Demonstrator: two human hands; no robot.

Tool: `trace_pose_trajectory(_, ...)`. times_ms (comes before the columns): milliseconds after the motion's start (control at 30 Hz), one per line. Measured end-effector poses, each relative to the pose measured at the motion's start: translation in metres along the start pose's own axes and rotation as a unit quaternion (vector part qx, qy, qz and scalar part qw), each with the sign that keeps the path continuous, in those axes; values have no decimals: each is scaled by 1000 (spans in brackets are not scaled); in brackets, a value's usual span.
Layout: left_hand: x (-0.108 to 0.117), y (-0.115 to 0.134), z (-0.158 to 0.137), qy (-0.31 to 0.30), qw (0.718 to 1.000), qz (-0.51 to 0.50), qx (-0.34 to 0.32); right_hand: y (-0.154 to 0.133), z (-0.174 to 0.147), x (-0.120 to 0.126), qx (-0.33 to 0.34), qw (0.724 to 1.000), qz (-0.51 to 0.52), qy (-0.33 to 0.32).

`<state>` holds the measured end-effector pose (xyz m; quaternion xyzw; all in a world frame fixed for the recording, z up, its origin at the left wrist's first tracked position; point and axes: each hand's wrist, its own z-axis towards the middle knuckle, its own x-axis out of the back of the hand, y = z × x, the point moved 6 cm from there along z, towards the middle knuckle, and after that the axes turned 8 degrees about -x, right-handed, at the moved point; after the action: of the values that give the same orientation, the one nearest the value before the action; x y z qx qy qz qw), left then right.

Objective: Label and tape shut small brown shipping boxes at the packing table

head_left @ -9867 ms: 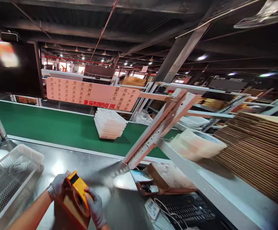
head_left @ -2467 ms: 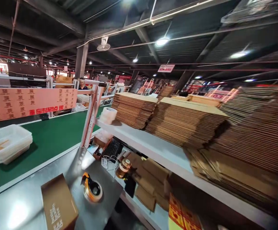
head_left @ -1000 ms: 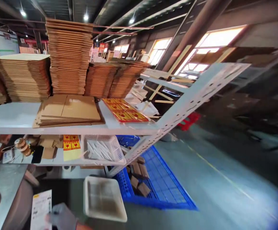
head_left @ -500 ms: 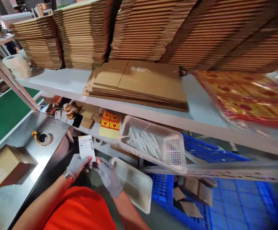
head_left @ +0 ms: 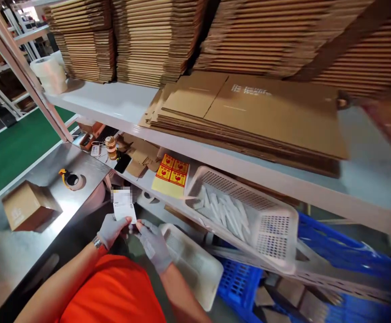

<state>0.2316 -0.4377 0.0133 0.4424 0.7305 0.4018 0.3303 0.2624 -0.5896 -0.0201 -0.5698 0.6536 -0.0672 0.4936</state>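
Observation:
Both my hands wear grey gloves and hold a small white printed label [head_left: 124,207] upright in front of my chest. My left hand [head_left: 110,229] pinches its lower left edge. My right hand [head_left: 154,244] grips the lower right corner. A sealed brown cardboard box [head_left: 27,205] sits on the steel table [head_left: 3,251] to my left. A yellow tape dispenser [head_left: 70,178] lies beyond the box on the same table.
A white shelf [head_left: 121,105] carries tall stacks of flat cardboard [head_left: 155,40] and a tape roll [head_left: 49,74]. Below it sit a white basket [head_left: 249,215] of white packets and yellow-red stickers [head_left: 171,172]. A white tray [head_left: 195,264] and blue crate [head_left: 235,282] lie lower right. Green conveyor [head_left: 10,152] runs left.
My view swung from the conveyor to the shelves and tilted down. My hands left the tape dispenser and box on the table and now hold a white label between them.

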Motion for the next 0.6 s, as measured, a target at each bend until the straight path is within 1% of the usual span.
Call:
trace_pose_trajectory(133,1,-1,0,7,1000,-24,6,-4,1,-6,-19,999,-31,-9)
trace_pose_trajectory(300,-2,-4,0,0,998,-48,26,-7,2,-7,-41,999,-14,-2)
trace_pose_trajectory(500,-2,-7,-2,6,998,-52,37,-6,3,-6,-42,999,-16,-15)
trace_pose_trajectory(600,-3,-9,-1,-3,998,-48,41,-4,5,-5,-40,998,-24,-32)
